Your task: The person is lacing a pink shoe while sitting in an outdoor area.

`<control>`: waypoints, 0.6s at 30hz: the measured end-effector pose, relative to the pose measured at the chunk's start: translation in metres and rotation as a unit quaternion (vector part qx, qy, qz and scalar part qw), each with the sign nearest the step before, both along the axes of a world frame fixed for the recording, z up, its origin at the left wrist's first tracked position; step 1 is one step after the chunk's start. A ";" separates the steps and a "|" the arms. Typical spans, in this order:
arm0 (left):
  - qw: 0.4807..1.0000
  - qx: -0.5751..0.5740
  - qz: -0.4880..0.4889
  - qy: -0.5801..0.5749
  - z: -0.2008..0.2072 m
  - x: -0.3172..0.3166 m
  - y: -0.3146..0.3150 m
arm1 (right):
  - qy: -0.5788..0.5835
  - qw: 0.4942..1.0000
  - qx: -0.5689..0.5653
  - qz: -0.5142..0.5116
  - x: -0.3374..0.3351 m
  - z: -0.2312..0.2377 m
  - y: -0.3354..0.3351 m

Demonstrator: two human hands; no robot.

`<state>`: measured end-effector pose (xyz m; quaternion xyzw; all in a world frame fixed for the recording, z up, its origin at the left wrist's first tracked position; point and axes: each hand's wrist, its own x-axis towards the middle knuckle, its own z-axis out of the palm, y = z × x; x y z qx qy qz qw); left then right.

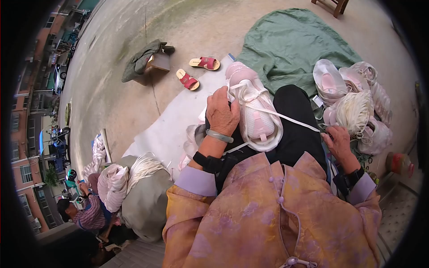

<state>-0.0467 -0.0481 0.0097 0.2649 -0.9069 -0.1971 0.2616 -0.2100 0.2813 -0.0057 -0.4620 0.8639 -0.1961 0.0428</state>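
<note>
On my lap rests a pink and white sneaker (255,111), its toe pointing away from me and its white lace partly threaded. My left hand (222,111) is closed against the left side of the sneaker, with its fingertips near the eyelets. A flat white shoelace (295,119) runs taut from the sneaker over my right thigh. Its end reaches my right hand (338,142), where thumb and fingers are pinched on it. A second loose lace end hangs near the heel, beside my left wrist.
Right of my leg are several pale shoe uppers (330,80) and a bundle of white laces (355,111). Ahead lies a green cloth (295,42). Red slippers (205,63) sit beyond the white sheet (165,134). More uppers (112,185) and laces (145,169) are at left, near another person (91,216).
</note>
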 end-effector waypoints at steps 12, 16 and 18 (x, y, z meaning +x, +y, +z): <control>0.926 0.342 0.052 0.151 -0.014 -0.023 -0.031 | 0.033 0.974 -0.115 0.191 0.032 0.018 -0.138; 0.826 0.516 0.019 0.227 0.024 -0.021 -0.023 | -0.002 0.977 -0.127 0.170 0.030 0.013 -0.133; 0.831 0.546 -0.027 0.103 0.031 -0.012 -0.028 | -0.005 0.974 -0.145 0.176 0.029 0.016 -0.136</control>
